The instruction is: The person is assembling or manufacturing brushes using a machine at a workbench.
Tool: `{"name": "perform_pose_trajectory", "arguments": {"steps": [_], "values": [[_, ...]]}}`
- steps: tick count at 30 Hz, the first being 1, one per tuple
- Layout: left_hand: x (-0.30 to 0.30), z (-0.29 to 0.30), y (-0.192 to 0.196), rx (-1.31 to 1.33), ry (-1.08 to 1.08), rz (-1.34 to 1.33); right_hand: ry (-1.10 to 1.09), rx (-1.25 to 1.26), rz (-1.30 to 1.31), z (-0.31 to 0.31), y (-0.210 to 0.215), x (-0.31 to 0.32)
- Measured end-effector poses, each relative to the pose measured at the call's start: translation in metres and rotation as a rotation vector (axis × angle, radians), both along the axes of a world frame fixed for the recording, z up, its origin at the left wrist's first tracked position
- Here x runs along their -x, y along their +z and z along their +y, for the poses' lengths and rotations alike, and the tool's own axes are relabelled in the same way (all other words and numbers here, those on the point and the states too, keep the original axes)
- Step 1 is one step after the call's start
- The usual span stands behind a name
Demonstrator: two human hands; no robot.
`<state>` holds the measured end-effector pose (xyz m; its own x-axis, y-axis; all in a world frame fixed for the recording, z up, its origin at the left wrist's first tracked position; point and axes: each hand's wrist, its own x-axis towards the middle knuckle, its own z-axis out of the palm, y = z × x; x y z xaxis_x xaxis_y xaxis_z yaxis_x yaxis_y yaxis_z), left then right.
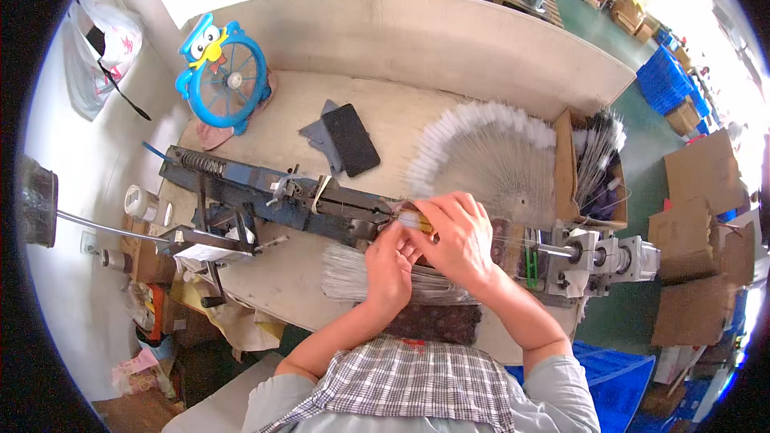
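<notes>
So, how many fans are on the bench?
1. The blue fan stands at the far left of the bench, behind the blue machine and left of the black phone. Both hands are far from it; more fans may be hidden.

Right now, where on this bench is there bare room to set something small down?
The widest bare patch of the pale wooden bench top lies between the black flat phone, the curved back wall and the fanned white-tipped wires. A smaller patch lies below the blue metal machine, left of the grey wire bundle. Around both hands it is crowded.
</notes>
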<state>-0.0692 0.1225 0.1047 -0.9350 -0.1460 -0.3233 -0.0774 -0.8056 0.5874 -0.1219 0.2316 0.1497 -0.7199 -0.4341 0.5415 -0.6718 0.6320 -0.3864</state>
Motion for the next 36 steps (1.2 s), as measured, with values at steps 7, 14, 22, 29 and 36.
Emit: {"name": "perform_pose_trajectory", "arguments": {"steps": [7, 14, 22, 29, 36], "values": [[0.000, 0.007, -0.002, 0.029, 0.071, -0.023, 0.103, 0.021, 0.116, 0.013, -0.009, 0.003], [0.004, 0.009, -0.003, 0.076, 0.058, 0.002, 0.109, 0.007, 0.085, 0.036, -0.012, 0.007], [0.002, -0.001, -0.006, -0.112, 0.053, -0.005, 0.137, 0.042, 0.026, 0.018, -0.008, 0.006], [0.001, 0.008, -0.004, -0.018, 0.094, 0.012, 0.127, 0.007, 0.007, 0.016, -0.008, 0.002], [0.002, 0.009, -0.004, -0.026, 0.099, 0.003, 0.108, 0.021, 0.020, 0.026, -0.007, 0.001]]}}
